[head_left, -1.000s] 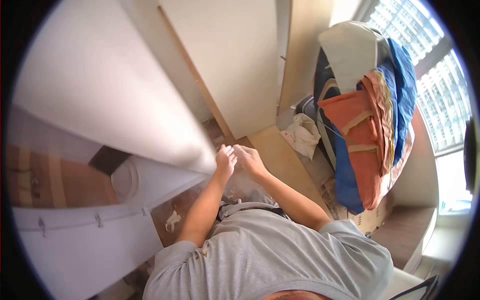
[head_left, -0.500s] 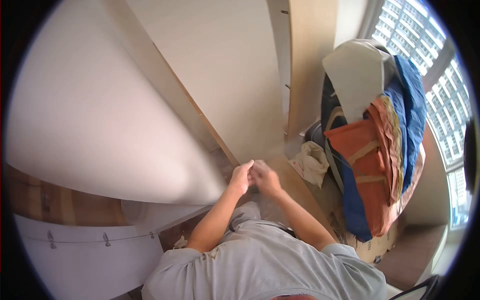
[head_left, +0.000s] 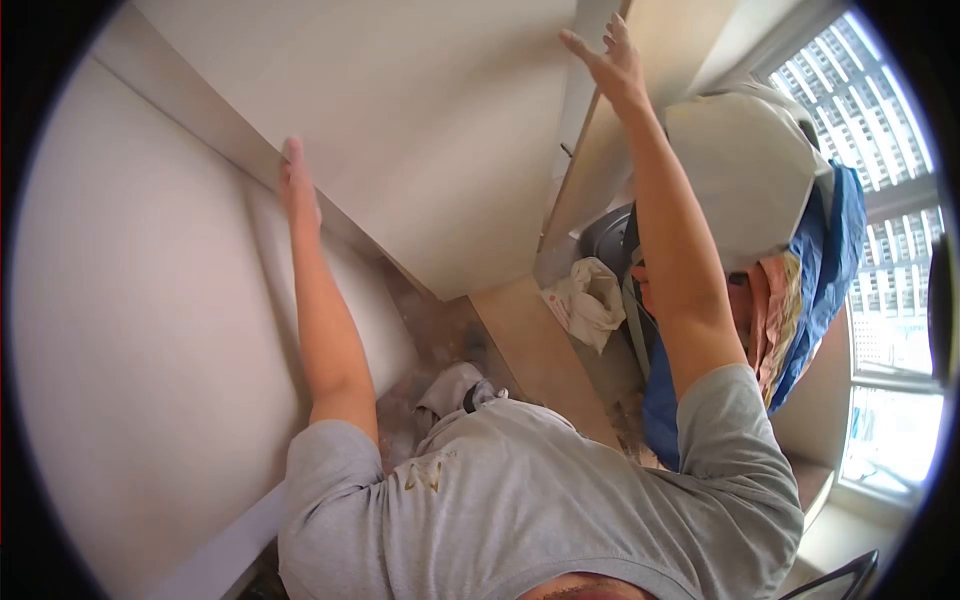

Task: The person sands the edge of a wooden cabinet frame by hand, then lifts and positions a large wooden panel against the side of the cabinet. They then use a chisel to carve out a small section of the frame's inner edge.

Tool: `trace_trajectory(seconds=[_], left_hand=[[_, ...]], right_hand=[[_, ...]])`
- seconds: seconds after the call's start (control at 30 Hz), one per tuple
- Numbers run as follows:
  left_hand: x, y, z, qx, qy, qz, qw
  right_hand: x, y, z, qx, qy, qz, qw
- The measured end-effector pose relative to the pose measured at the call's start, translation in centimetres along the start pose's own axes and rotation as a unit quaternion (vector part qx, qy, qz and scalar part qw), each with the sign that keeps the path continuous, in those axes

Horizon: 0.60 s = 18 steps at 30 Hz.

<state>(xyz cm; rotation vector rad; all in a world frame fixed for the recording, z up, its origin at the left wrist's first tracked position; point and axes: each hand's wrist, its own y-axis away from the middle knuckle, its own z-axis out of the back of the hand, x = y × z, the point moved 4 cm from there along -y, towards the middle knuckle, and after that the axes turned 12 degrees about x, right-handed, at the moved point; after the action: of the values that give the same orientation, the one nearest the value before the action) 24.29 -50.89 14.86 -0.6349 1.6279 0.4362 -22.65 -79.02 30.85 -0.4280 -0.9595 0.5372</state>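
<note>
A tall pale panel (head_left: 440, 130) stands in front of me, leaning at an angle in this view. Both my arms are raised and spread to its two sides. My left hand (head_left: 299, 190) is at the panel's left edge, seen nearly edge-on, with a finger stretched upward and the others mostly hidden. Past the panel's right edge, my right hand (head_left: 615, 65) is open with its fingers spread, overlapping a light wood board (head_left: 655, 45) in this view.
A large white surface (head_left: 150, 300) fills the left side. At right, a cream cover (head_left: 740, 170), blue sheeting (head_left: 835, 220) and orange fabric (head_left: 770, 330) are heaped by the window (head_left: 860, 110). A white bag (head_left: 590, 305) sits near a wood strip (head_left: 540, 350) on the floor.
My hands were together low in front of me; now they are apart and raised, left to the panel's left edge, right up past its right side. My view has shifted too.
</note>
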Motion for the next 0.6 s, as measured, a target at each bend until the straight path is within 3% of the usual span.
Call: trace_trajectory(seconds=[0.03,0.07,0.1,0.13,0.17,0.2,0.23,0.27,0.3,0.33,0.43,0.47,0.5,0.53,0.57,0.6], left_hand=[[0.1,0.0,-1.3,-0.039,0.011,-0.015,0.999],[0.6,0.8,-2.7,-0.088,0.016,-0.031,0.996],[1.5,0.5,-2.7,-0.071,0.018,-0.031,0.997],[2.0,0.7,-2.0,-0.062,0.020,-0.034,0.997],[1.4,2.1,-2.3,-0.074,-0.067,0.007,0.995],[-0.1,3.7,-3.1,-0.092,-0.147,0.053,0.983],[-2.9,6.4,-4.2,-0.097,-0.173,-0.038,0.979],[-2.5,7.4,-3.3,-0.118,-0.186,0.004,0.975],[-6.2,10.4,-4.3,-0.096,-0.156,-0.027,0.983],[-5.0,10.7,-3.5,-0.087,-0.130,-0.030,0.987],[-7.7,16.8,-3.6,-0.114,-0.083,-0.039,0.989],[-7.8,18.7,-3.9,-0.110,-0.041,-0.054,0.992],[-7.5,21.0,-4.8,-0.105,0.002,-0.073,0.992],[-7.8,23.5,-5.2,-0.132,0.002,-0.084,0.988],[-8.1,25.7,-5.8,-0.136,-0.017,-0.075,0.988],[-8.2,27.6,-6.5,-0.139,-0.037,-0.065,0.987]], right_hand=[[-1.5,-1.2,-1.6,0.014,-0.081,-0.030,0.996],[-1.6,-1.5,-1.9,0.147,-0.063,-0.108,0.981],[-1.6,-0.6,-1.9,0.286,-0.044,-0.176,0.941],[-2.7,0.6,-3.2,0.262,0.015,-0.130,0.956],[-1.9,1.9,-3.8,0.189,-0.027,-0.097,0.977],[-3.3,2.6,-3.3,0.179,-0.132,-0.097,0.970],[-7.6,1.8,-3.5,0.182,-0.142,-0.196,0.953],[-7.5,2.4,-3.4,0.192,-0.211,-0.128,0.950],[-6.9,3.4,-2.8,0.192,-0.184,-0.111,0.957],[-6.0,4.8,-2.3,0.134,-0.258,-0.086,0.953],[-10.9,6.5,1.7,0.104,-0.240,-0.148,0.954],[-10.3,7.3,2.8,0.073,-0.131,-0.023,0.988],[-11.2,7.7,3.6,0.084,-0.125,0.080,0.985],[-8.5,9.9,4.9,0.025,0.009,0.170,0.985],[-8.2,11.3,6.0,0.043,-0.201,0.112,0.972],[-10.2,12.2,7.0,0.063,-0.180,0.155,0.969]])
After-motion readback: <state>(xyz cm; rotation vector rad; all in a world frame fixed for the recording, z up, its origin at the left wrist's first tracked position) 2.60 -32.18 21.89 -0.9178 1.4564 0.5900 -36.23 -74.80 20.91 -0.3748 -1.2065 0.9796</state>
